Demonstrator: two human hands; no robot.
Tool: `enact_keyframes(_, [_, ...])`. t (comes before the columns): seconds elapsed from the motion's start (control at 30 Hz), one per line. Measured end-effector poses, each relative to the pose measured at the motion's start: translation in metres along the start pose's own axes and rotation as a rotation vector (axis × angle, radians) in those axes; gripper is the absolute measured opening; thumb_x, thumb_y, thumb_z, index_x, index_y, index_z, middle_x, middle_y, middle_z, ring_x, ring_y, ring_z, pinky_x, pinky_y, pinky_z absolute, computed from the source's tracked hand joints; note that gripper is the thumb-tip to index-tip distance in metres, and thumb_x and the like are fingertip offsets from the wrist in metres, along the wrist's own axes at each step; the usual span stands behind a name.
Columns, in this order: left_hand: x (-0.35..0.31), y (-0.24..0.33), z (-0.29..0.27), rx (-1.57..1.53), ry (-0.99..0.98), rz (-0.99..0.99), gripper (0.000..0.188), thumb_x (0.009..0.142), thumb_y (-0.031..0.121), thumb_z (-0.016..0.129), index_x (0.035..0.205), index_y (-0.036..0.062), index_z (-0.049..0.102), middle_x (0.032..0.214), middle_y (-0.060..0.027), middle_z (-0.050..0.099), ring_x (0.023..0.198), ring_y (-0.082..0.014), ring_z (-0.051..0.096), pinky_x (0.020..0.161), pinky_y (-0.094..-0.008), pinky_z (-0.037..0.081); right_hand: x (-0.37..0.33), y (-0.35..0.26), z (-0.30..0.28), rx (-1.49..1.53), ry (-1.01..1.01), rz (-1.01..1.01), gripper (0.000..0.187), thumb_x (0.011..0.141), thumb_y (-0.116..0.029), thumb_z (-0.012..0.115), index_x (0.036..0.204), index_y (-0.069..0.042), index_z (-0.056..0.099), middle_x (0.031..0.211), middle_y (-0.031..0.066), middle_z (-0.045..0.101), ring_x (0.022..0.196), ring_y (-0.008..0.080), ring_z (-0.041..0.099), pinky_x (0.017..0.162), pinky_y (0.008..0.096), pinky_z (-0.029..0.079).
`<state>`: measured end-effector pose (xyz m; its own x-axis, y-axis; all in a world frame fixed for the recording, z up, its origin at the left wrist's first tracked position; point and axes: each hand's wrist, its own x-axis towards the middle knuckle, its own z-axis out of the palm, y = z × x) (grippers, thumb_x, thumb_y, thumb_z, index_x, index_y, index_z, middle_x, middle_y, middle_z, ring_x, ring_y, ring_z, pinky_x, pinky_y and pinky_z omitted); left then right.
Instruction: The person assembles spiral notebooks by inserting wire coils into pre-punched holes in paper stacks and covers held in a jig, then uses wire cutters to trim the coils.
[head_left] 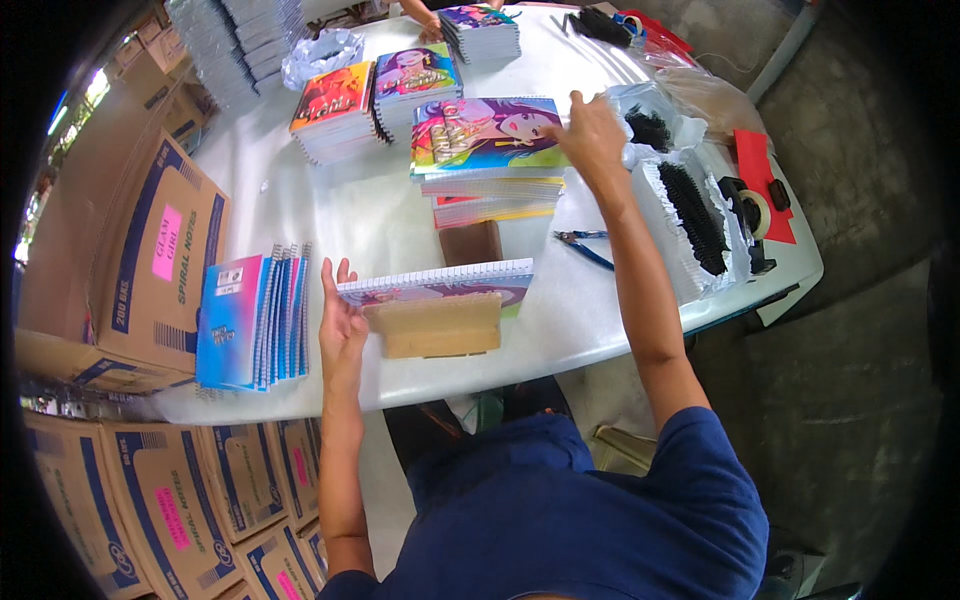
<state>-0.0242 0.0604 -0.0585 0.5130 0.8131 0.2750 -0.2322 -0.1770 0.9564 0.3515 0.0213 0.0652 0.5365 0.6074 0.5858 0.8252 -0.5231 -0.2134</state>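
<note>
My left hand (343, 325) is at the left end of a sheet stack or notebook (440, 280) with a row of punched holes along its upper edge. It leans on a brown cardboard stand (435, 328); my fingers stretch up past its end, thumb against it. My right hand (590, 140) is at the right edge of the top colourful illustrated notebook (485, 135) on a pile, thumb on its cover and fingers beyond the edge. Dark-handled pliers (585, 248) lie near my right forearm. A white-lined box of black spiral coils (692, 215) stands to the right.
Bound blue-and-pink notebooks (255, 320) stand at the left. Further back are two notebook piles (335, 105) and another person's hand (432, 25) beside a third pile. Large cartons (160, 260) line the left side. A tape dispenser (752, 215) sits near the table's right edge.
</note>
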Motion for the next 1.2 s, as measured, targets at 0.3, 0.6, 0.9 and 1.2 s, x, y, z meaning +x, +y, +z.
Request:
enact_keyframes(0.3, [0.000, -0.003, 0.035, 0.024, 0.037, 0.027, 0.114, 0.077, 0.067, 0.066, 0.155, 0.0089, 0.008, 0.157, -0.0158, 0.023, 0.145, -0.0295, 0.023, 0.115, -0.0410, 0.022, -0.184, -0.041, 0.014, 1.302, -0.085, 0.328, 0.063, 0.104, -0.051, 0.027, 0.105, 0.000, 0.064, 0.097, 0.0083, 0.067, 0.090, 0.0157, 0.059, 0.084, 0.0313, 0.045])
enact_keyframes(0.6, [-0.006, 0.017, -0.012, -0.014, 0.282, 0.090, 0.080, 0.096, 0.037, 0.057, 0.156, 0.0129, 0.011, 0.160, -0.0135, 0.018, 0.147, -0.0308, 0.020, 0.117, -0.0462, 0.017, -0.040, 0.183, 0.003, -0.163, 0.252, 0.103, 0.011, 0.079, -0.010, 0.064, 0.087, -0.004, 0.068, 0.086, 0.0189, 0.065, 0.083, 0.0392, 0.064, 0.071, 0.0493, 0.050])
enact_keyframes(0.9, [-0.011, 0.027, 0.002, -0.013, 0.319, 0.071, 0.071, 0.096, 0.013, 0.057, 0.154, 0.0098, 0.017, 0.159, -0.0147, 0.022, 0.145, -0.0293, 0.025, 0.117, -0.0431, 0.020, -0.029, 0.220, 0.024, -0.272, -0.253, 0.052, 0.029, 0.078, -0.027, 0.074, 0.089, -0.002, 0.064, 0.095, 0.0232, 0.066, 0.093, 0.0418, 0.064, 0.078, 0.0508, 0.050])
enact_keyframes(1.2, [0.009, 0.084, 0.040, 0.238, 0.228, 0.332, 0.066, 0.094, 0.001, 0.054, 0.152, 0.0030, 0.023, 0.157, -0.0150, 0.026, 0.146, -0.0291, 0.023, 0.118, -0.0404, 0.018, -0.036, 0.229, 0.015, -0.287, -0.354, -0.012, 0.029, 0.079, -0.027, 0.071, 0.089, 0.000, 0.064, 0.096, 0.0248, 0.066, 0.095, 0.0435, 0.063, 0.081, 0.0512, 0.050])
